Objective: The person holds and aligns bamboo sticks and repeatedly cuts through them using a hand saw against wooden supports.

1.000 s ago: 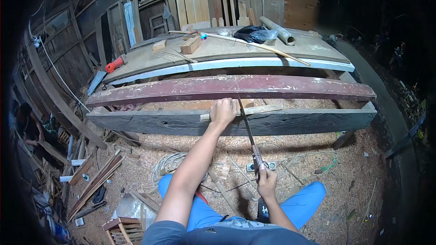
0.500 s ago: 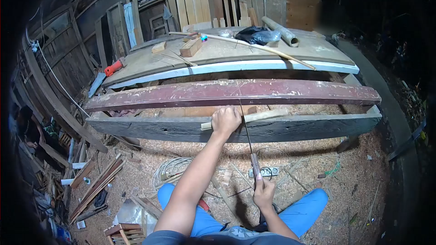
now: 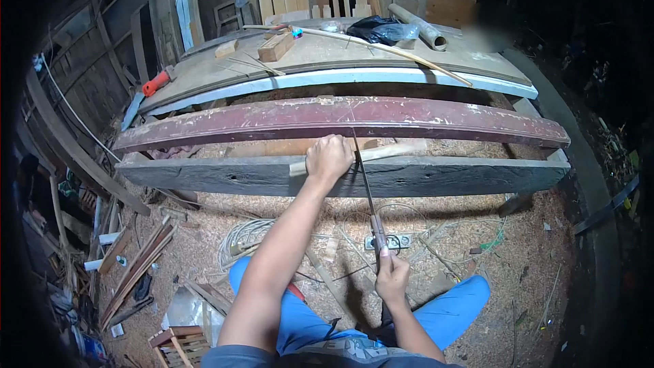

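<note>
My left hand (image 3: 330, 159) is closed around a pale wood strip (image 3: 390, 152), pressing it on the top edge of the dark grey beam (image 3: 266, 177). The strip sticks out on both sides of the fist. My right hand (image 3: 392, 277) grips the handle of a handsaw (image 3: 366, 180) lower down, in front of the beam. The saw's blade points up and away, crossing the strip just right of my left fist. Its tip reaches the maroon beam (image 3: 272, 118) behind. Whether the blade has cut into the strip is too small to tell.
Behind the beams, a wide board (image 3: 327, 55) carries wood blocks, a long stick, black plastic and a tube (image 3: 419, 27). A red tool (image 3: 157, 82) lies at its left end. On the sawdust floor are a power strip (image 3: 388, 241), coiled cable (image 3: 242, 240) and wood scraps (image 3: 139, 266).
The view has shifted a little. The saw handle has moved forward and back slightly in my right hand's grip, while my left hand stays on the strip.
</note>
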{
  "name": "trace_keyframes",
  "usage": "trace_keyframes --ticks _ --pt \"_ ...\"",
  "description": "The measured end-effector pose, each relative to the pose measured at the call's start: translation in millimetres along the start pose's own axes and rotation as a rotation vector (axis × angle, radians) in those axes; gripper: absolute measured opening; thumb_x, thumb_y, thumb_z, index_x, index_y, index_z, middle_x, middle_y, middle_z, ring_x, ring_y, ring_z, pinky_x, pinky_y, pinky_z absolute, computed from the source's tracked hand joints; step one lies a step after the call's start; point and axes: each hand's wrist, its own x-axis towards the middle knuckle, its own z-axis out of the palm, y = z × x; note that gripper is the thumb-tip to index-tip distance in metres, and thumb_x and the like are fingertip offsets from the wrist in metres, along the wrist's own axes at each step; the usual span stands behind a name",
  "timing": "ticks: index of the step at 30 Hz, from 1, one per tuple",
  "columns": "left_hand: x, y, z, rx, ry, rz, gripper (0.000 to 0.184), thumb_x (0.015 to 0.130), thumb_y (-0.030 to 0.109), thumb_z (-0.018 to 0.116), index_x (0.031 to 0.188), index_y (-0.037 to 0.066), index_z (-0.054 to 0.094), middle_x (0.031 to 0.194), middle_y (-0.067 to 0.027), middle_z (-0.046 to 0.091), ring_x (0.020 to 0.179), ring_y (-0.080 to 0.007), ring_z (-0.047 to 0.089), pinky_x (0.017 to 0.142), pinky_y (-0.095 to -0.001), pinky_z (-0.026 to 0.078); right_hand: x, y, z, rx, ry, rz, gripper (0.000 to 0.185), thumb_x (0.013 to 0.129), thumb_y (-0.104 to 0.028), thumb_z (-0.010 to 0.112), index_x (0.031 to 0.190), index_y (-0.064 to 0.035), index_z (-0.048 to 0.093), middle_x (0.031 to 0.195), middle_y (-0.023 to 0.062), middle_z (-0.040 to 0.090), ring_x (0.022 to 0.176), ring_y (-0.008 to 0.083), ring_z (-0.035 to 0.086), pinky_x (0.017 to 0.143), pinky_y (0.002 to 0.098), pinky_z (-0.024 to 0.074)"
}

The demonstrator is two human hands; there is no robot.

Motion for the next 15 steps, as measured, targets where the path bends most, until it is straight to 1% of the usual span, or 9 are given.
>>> trace_keyframes --ticks 1,3,4,6,8,9,10,13,15 --pt "2 2 -5 0.030 -0.095 -0.039 0.028 0.090 0.024 0.057 0.086 0.003 0.075 0.088 -0.0246 0.072 0.086 -0.0434 0.070 0.081 -0.0544 0.055 -3 -6 -5 0.057 -0.036 0.009 0.050 0.105 -0.024 0.055 0.062 0.0003 0.052 0.054 -0.0033 0.045 0.053 0.0056 0.039 0.046 0.0316 0.0293" --pt "0 4 -6 0.052 -0.094 -0.038 0.029 0.091 0.024 0.056 0.085 0.002 0.075 0.090 -0.0240 0.072 0.086 -0.0424 0.071 0.081 -0.0543 0.056 -2 -12 -13 0.099 -0.044 0.055 0.050 0.106 -0.024 0.054 0.062 0.0002 0.052 0.055 -0.0036 0.046 0.052 0.0056 0.039 0.046 0.0315 0.0297" --pt "0 5 -7 0.065 -0.088 -0.036 0.031 0.093 0.023 0.055 0.085 0.001 0.074 0.092 -0.0233 0.073 0.086 -0.0414 0.072 0.080 -0.0541 0.057 1 -14 -16 0.134 -0.048 0.093 0.050 0.106 -0.024 0.054 0.062 0.0001 0.053 0.055 -0.0039 0.047 0.052 0.0056 0.040 0.046 0.0314 0.0302" --pt "4 4 -4 0.067 -0.061 -0.008 0.031 0.093 0.023 0.055 0.084 0.001 0.074 0.092 -0.0233 0.073 0.085 -0.0412 0.072 0.079 -0.0538 0.057 6 -23 -17 0.117 -0.044 0.060 0.048 0.105 -0.024 0.055 0.063 0.0009 0.054 0.054 -0.0027 0.046 0.052 0.0062 0.039 0.047 0.0320 0.0298" --pt "1 4 -1 0.064 -0.046 -0.044 0.031 0.093 0.023 0.055 0.083 0.000 0.074 0.092 -0.0228 0.073 0.084 -0.0406 0.072 0.078 -0.0528 0.058 8 -42 -19 -0.026 -0.013 0.006 0.046 0.104 -0.023 0.057 0.065 0.0020 0.056 0.053 -0.0011 0.043 0.052 0.0071 0.039 0.046 0.0329 0.0293" --pt "2 5 -1 0.033 -0.036 -0.057 0.029 0.091 0.024 0.056 0.086 0.002 0.075 0.088 -0.0232 0.072 0.084 -0.0436 0.070 0.079 -0.0539 0.057 9 -44 -18 -0.087 -0.010 -0.049 0.042 0.103 -0.022 0.058 0.068 0.0027 0.058 0.053 0.0000 0.041 0.053 0.0075 0.038 0.046 0.0339 0.0287" --pt "2 5 -2 0.035 -0.030 -0.056 0.029 0.091 0.024 0.056 0.086 0.002 0.075 0.088 -0.0232 0.072 0.084 -0.0436 0.070 0.079 -0.0539 0.057 10 -46 -19 -0.084 -0.011 -0.054 0.042 0.103 -0.022 0.058 0.068 0.0027 0.058 0.053 0.0000 0.041 0.053 0.0075 0.038 0.046 0.0339 0.0287" --pt "0 4 0 0.051 0.002 -0.018 0.029 0.092 0.023 0.055 0.083 0.002 0.074 0.089 -0.0210 0.073 0.083 -0.0418 0.071 0.077 -0.0537 0.057 11 -62 -25 -0.043 -0.010 0.021 0.040 0.103 -0.022 0.058 0.071 0.0029 0.059 0.054 -0.0004 0.042 0.054 0.0070 0.038 0.047 0.0333 0.0293" --pt "0 1 3 0.053 0.032 0.003 0.029 0.092 0.023 0.055 0.083 0.002 0.073 0.089 -0.0202 0.073 0.083 -0.0413 0.071 0.077 -0.0535 0.057 12 -54 -22 0.003 -0.007 0.033 0.041 0.103 -0.022 0.058 0.071 0.0030 0.059 0.054 0.0001 0.042 0.054 0.0072 0.039 0.047 0.0334 0.0298"
